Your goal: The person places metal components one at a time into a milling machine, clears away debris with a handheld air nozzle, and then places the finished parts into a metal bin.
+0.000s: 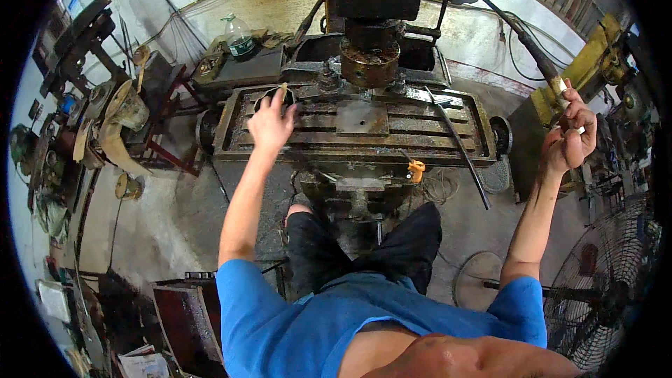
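In front of me stands a milling machine with a slotted table (245,138). My left hand (271,122) reaches over the table's left part, its fingers apart beside a dark round thing partly hidden behind them. On the right, my right hand (575,129) is raised, with fingers curled at the pale lower end of a long black lever (537,52). Something small and white shows between those fingers; I cannot make out what it is. A square metal plate (362,119) with a small hole lies mid-table, below the round, chip-covered cutter head (369,63).
A long metal bar (458,147) lies slanting across the table's right part, past its front edge. An orange-handled tool (416,169) hangs at the front. A plastic bottle (238,36) stands back left, a bucket (129,106) at left. A floor fan (595,283) stands lower right.
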{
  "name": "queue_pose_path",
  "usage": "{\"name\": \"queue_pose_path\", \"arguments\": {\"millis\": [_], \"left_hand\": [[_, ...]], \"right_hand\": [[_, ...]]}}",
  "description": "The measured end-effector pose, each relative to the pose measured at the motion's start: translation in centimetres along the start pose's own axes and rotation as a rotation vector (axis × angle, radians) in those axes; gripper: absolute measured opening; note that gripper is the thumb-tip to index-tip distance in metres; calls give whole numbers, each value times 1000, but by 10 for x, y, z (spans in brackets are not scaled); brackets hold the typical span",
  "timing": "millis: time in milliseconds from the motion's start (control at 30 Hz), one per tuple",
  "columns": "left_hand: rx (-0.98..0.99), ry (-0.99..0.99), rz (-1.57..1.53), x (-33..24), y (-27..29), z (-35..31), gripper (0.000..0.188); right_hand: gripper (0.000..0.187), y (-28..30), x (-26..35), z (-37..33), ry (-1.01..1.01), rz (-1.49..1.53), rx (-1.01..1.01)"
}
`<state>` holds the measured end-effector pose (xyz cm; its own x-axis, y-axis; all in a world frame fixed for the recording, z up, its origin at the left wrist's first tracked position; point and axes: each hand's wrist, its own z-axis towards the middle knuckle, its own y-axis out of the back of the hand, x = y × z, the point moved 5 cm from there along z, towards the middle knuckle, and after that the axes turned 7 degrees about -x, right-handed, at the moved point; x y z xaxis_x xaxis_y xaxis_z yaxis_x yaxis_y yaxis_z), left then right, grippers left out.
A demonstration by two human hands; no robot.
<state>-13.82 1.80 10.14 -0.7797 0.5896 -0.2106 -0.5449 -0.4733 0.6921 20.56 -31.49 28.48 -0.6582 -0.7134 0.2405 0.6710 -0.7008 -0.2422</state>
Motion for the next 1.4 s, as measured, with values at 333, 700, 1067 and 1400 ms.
{"name": "queue_pose_path", "arguments": {"millis": [333, 700, 1067, 1400], "left_hand": [[-66, 190, -188, 50, -13, -17, 22], [13, 387, -664, -50, -115, -8, 20], [165, 383, -689, -54, -122, -8, 22], [196, 325, -703, -56, -96, -20, 20]], "right_hand": [[11, -5, -4, 12, 1, 33, -20], [15, -5, -3, 2, 11, -26, -40], [9, -2, -6, -19, -38, 32, -65], [6, 0, -9, -33, -58, 39, -66]]}}
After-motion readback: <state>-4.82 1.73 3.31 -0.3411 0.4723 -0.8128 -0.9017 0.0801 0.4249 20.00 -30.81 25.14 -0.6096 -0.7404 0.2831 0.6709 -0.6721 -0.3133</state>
